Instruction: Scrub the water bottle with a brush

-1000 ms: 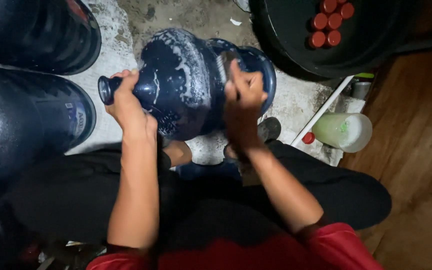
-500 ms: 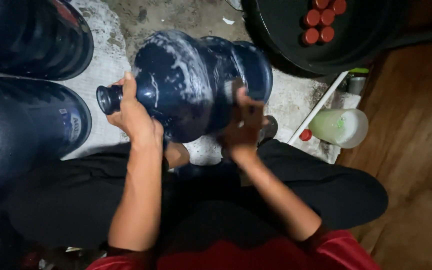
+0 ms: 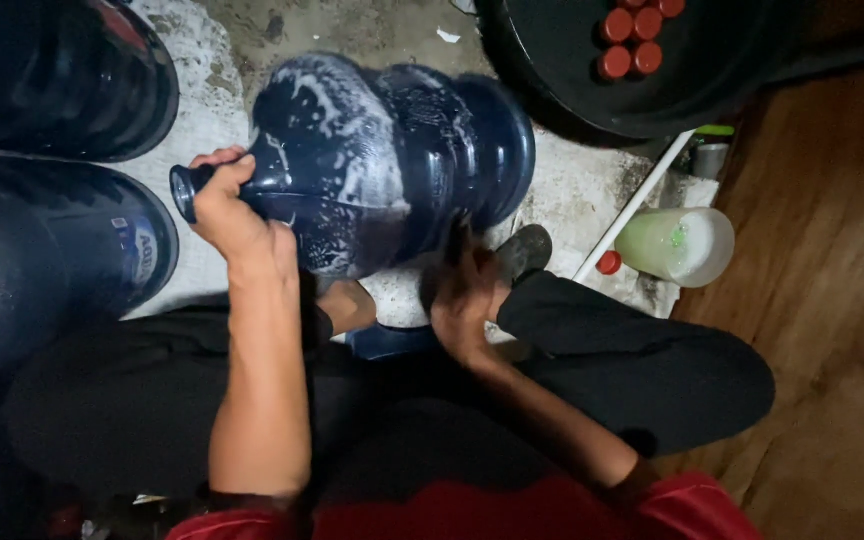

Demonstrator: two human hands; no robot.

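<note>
A large dark blue water jug lies on its side in front of me, streaked with white soap foam. My left hand grips its neck at the left end. My right hand presses against the jug's lower side near the base; it is blurred and I cannot tell whether it holds a cloth or sponge. My legs in black trousers are folded below the jug.
Two more dark blue jugs stand at the left. A black tub with several red caps sits at the top right. A translucent cup of green liquid and a loose red cap lie right of the jug.
My right hand has slid down from the top of the jug to its lower side. The jug has rolled slightly and my left hand has stayed on the neck.
</note>
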